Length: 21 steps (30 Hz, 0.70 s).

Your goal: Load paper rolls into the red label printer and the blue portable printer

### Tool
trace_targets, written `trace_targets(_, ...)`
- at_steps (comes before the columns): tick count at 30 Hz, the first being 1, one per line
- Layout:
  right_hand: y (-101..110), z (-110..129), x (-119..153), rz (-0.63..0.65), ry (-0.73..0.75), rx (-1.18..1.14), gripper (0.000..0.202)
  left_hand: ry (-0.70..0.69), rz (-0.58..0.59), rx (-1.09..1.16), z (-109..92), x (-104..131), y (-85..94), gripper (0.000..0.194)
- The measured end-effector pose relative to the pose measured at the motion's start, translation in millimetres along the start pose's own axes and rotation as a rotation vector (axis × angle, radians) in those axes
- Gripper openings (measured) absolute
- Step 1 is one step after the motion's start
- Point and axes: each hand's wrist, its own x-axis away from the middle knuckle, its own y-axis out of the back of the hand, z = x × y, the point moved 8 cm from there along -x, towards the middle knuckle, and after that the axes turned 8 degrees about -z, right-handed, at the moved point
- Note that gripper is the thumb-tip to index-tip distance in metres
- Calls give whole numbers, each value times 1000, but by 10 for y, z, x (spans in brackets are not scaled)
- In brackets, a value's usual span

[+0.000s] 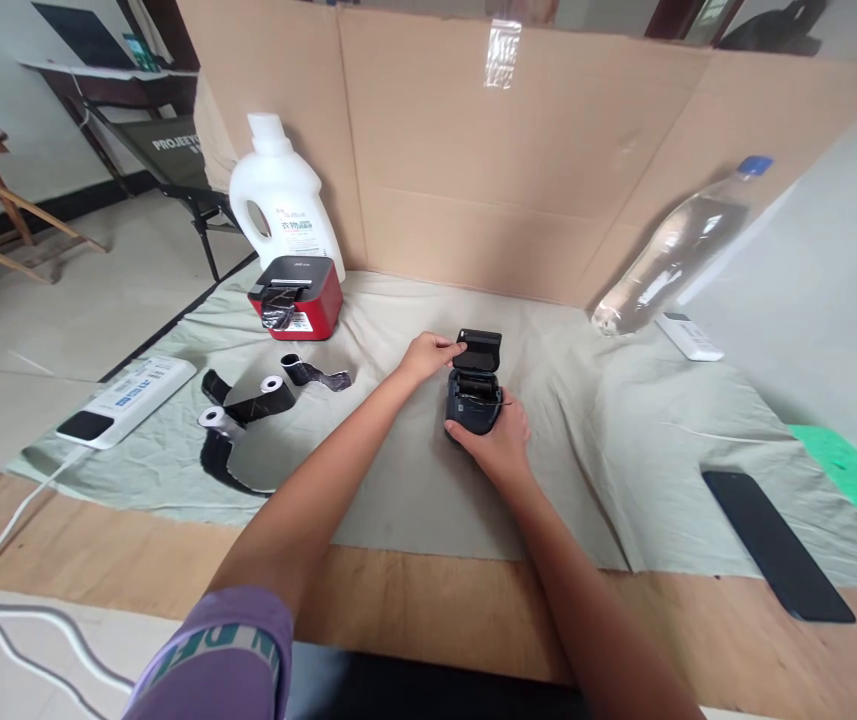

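A small black printer (473,405) stands on the grey-green cloth (413,480) with its lid (479,350) raised. Dark material lies in its opening, and a thin strip sticks out to the right. My right hand (499,435) is wrapped round the lower part of the printer, thumb at the front left. At the lid's left edge, my left hand (432,357) pinches the lid between thumb and fingers. Black paper rolls (270,397) with loose tails lie to the left. Behind them sits a red and black printer (319,310) with a black strip hanging from its front.
A white jug (278,190) stands at the back left before a cardboard panel (473,170). On the left lies a white power strip (132,400) with a cable. To the right are a leaning clear bottle (675,255), a white device (689,337) and a black phone (777,545).
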Motion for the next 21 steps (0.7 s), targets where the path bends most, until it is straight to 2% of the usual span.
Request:
trace_targets(3,-14,-23,3,29,-41,-25,89,-62,-154,-145,-92,61,163,33)
trace_targets(5,-16,-29,5,40,-50,-31,90,-193,-166,-262,-294,163,207,24)
trace_targets(6,-17,-30,5,42,-51,-35,91,-252,-102,-350,-398,213,165,19)
trace_targets(8,-17,-31,5,40,-45,-44,93,-300,106,-568,-535,290,8,13)
trace_targets(11,-21,-40,4,32,-40,-50,93,-296,300,-840,-679,320,-165,21)
trace_targets(16,-26,-40,3,26,-37,-35,97,-410,431,-1105,-884,350,-436,28)
trace_targets(21,-30,-39,4,33,-43,-30,100,-436,435,-1196,-885,450,-593,30)
